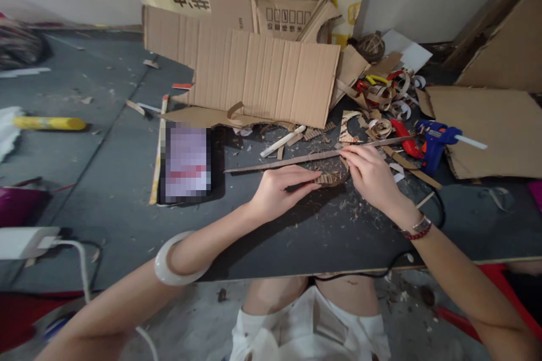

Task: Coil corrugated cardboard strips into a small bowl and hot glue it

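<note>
- Currently, a long, narrow brown strip [288, 162] slants over the table [254, 248], rising towards the right, its middle in the right hand [370, 172], whose grip is pinched onto it between thumb and fingers.
- Just below the strip, a small ridged cardboard piece [326, 179] sits in the left hand [282, 186], that grip closed on its left end; whether the right hand also touches it, I cannot tell.
- Crumbs and cardboard bits lie scattered around both hands.
- Above the strip, a pale stick [283, 142] lies at a slant.
- Near the strip's right end lie a blue glue gun [436, 138] and a red-handled tool [405, 138].
- Left of the left hand lies a phone [186, 163], its screen pixelated.
- Farther back, a large corrugated sheet [271, 73] leans among other cardboard.
</note>
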`<state>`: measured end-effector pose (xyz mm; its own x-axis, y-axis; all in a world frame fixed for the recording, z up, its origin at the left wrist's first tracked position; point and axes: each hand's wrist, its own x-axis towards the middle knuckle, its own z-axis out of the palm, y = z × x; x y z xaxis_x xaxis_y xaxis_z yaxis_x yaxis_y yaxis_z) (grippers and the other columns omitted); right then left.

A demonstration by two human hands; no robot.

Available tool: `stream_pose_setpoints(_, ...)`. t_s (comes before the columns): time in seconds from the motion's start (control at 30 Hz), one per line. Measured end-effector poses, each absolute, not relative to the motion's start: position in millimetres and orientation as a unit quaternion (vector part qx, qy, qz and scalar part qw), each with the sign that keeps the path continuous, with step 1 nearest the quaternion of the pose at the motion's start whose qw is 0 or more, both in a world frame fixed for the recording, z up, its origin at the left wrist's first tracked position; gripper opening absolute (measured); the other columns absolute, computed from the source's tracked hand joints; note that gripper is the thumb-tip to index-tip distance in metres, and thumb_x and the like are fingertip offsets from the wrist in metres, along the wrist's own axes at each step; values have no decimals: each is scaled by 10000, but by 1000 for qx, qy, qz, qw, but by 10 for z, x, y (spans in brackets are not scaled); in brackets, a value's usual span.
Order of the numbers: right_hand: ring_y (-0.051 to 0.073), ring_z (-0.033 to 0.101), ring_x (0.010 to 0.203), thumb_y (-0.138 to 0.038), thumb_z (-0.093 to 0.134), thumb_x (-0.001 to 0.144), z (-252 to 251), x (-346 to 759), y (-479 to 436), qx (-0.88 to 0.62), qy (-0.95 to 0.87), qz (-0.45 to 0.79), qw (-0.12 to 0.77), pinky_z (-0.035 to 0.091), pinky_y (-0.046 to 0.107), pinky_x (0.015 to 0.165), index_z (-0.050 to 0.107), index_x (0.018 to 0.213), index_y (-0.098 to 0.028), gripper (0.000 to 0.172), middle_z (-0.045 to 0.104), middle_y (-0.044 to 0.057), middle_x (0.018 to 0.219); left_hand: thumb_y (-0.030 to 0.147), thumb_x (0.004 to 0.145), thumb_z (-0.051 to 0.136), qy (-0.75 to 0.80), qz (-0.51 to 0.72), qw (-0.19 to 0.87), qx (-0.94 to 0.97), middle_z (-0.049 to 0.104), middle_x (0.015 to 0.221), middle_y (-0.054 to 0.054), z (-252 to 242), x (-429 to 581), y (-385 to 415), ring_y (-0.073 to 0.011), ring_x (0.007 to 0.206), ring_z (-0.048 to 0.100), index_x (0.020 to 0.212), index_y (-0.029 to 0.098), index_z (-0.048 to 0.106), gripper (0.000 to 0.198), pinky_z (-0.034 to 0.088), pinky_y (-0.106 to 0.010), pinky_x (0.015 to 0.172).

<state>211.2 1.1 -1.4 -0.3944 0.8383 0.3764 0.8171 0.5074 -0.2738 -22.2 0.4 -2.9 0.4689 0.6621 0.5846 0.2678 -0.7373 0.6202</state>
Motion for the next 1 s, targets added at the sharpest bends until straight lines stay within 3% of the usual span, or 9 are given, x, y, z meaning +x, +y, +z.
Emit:
stream_pose_setpoints(0.13, 272, 469, 1100, -94, 402, 914, -14, 2130, 140, -470, -871, -39, 137, 449, 411, 909, 582, 1220, -97, 354, 605, 123, 1222, 166, 810, 679, 276, 432, 231, 827, 752, 893, -86, -12, -217, 3, -148, 816, 706, 978, 129, 718, 176, 580, -252, 772)
stream_pose_setpoints(0.3, 254, 497, 1002, -150, 451, 923, 75, 2105, 284, -449, -888, -49, 83, 420, 386, 803, 662, 955, -141, 214, 676, 94, 988, 151, 809, 677, 273, 430, 236, 828, 749, 889, -93, -9, -218, -2, -147, 814, 701, 977, 118, 715, 175, 579, -249, 775)
stream_pose_setpoints(0.43, 242, 510, 947, -148, 468, 915, 144, 2069, 326, -461, -884, -50, 50, 386, 365, 755, 644, 935, -143, 177, 661, 89, 960, 161, 820, 667, 269, 426, 234, 831, 749, 898, -87, -8, -219, -5, -145, 815, 700, 982, 132, 714, 172, 580, -251, 778)
stream_pose_setpoints(0.7, 237, 500, 955, -156, 479, 905, 157, 2094, 438, -436, -899, -28, 36, 368, 347, 762, 624, 895, -143, 146, 627, 96, 966, 183, 837, 650, 270, 421, 236, 833, 749, 899, -86, -3, -228, -7, -148, 815, 699, 995, 140, 714, 176, 581, -259, 775)
stream_pose_setpoints(1.0, 282, 509, 965, -78, 441, 838, 389, 2037, 534, -443, -892, -55, 70, 362, 429, 813, 573, 964, -153, 197, 644, 114, 979, 174, 825, 662, 265, 430, 229, 832, 749, 865, -83, 10, -222, -2, -147, 786, 698, 984, 135, 715, 173, 584, -254, 747)
